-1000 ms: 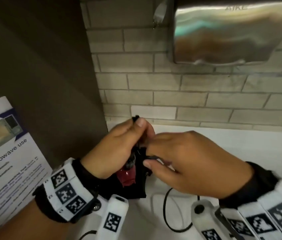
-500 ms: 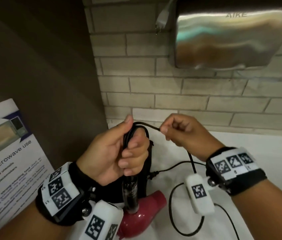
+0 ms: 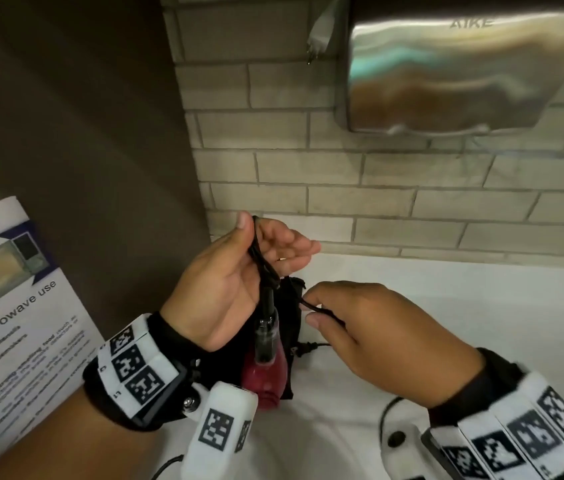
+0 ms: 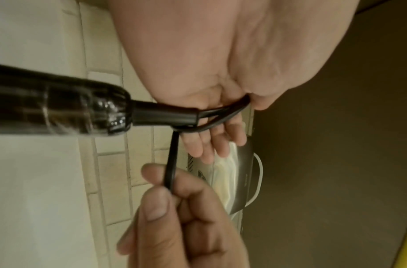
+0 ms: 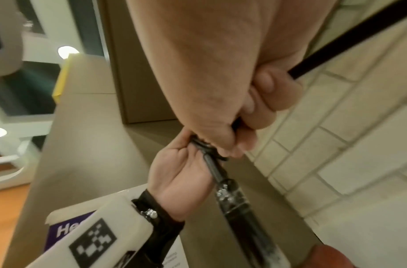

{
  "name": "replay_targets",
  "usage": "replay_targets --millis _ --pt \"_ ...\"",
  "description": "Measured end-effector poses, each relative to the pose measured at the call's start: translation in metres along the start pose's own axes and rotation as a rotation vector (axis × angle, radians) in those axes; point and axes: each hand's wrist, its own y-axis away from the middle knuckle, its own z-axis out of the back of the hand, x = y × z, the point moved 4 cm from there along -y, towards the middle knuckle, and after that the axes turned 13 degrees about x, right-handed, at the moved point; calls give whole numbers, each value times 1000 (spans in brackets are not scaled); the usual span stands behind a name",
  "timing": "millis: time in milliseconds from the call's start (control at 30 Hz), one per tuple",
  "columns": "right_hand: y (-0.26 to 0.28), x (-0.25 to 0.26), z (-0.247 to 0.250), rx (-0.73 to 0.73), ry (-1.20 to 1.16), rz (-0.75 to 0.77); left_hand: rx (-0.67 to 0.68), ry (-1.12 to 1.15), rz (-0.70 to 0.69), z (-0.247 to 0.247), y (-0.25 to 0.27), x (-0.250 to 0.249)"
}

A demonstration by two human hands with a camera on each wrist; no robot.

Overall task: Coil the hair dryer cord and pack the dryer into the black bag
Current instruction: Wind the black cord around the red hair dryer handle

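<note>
The hair dryer hangs nozzle-down from its black cord (image 3: 263,265); I see its dark handle (image 3: 266,337) and red body (image 3: 263,382). My left hand (image 3: 270,237) pinches the looped cord under the thumb, with the other fingers stretched out. Just behind the dryer stands the black bag (image 3: 292,306). My right hand (image 3: 309,308) pinches a further stretch of cord beside the bag. The left wrist view shows the handle (image 4: 60,110), the loop at the left hand (image 4: 220,127), and the cord (image 4: 170,163) running to the right hand (image 4: 174,208). In the right wrist view the cord (image 5: 335,45) passes through the right hand (image 5: 232,141).
All this is over a white counter (image 3: 447,306) against a brick wall. A steel hand dryer (image 3: 447,74) is mounted above at the right. A microwave notice (image 3: 14,323) leans on a brown panel at the left. Loose cord (image 3: 382,420) lies on the counter near my right wrist.
My right hand has dropped from the top of the loop to a lower stretch of cord beside the bag. The left fingers have uncurled, with the thumb still pinching the loops.
</note>
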Motion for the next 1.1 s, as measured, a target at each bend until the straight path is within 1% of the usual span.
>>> replay_targets --millis 67,133,200,233,267,333,400,467,533,567,633,700,733,800,900,967,1033,1100 --pt "-3 7 6 57 109 -18 -12 -90 -35 -2 -2 3" --pt "-6 10 7 130 142 -41 -40 -195 -60 -4 -3 6" --pt "-9 14 10 205 186 -47 -85 -279 -34 -3 -3 9" --pt "-10 16 12 232 216 -38 -113 -356 -6 -2 -3 11" --pt "-11 18 18 236 249 -18 -137 -470 35 -3 -3 13" --pt "-13 20 33 202 292 29 -116 -674 159 -11 -2 13" --pt "-16 19 49 194 249 67 -9 -736 344 -22 -1 14" --pt "-18 14 61 202 72 100 142 -735 516 -29 0 19" --pt "-21 1 69 135 -59 110 216 -623 608 -25 1 25" --pt "-22 -9 70 91 -124 99 224 -503 623 -23 3 27" --pt "-25 -32 65 0 -348 54 242 -180 586 -20 5 26" --pt "-26 -51 51 -72 -542 4 304 116 524 -19 8 20" --pt "-25 -58 41 -75 -589 -20 343 210 506 -19 10 18" --pt "-25 -62 19 -20 -645 -55 389 335 477 -18 13 17" --pt "-27 -56 -8 10 -763 -79 383 459 379 -15 14 18" --pt "-27 -51 -22 23 -767 -97 343 506 259 -9 12 13" --pt "-24 -43 -32 88 -618 -99 302 562 141 -4 8 6" --pt "-19 -31 -33 156 -422 -61 233 523 77 2 5 1"
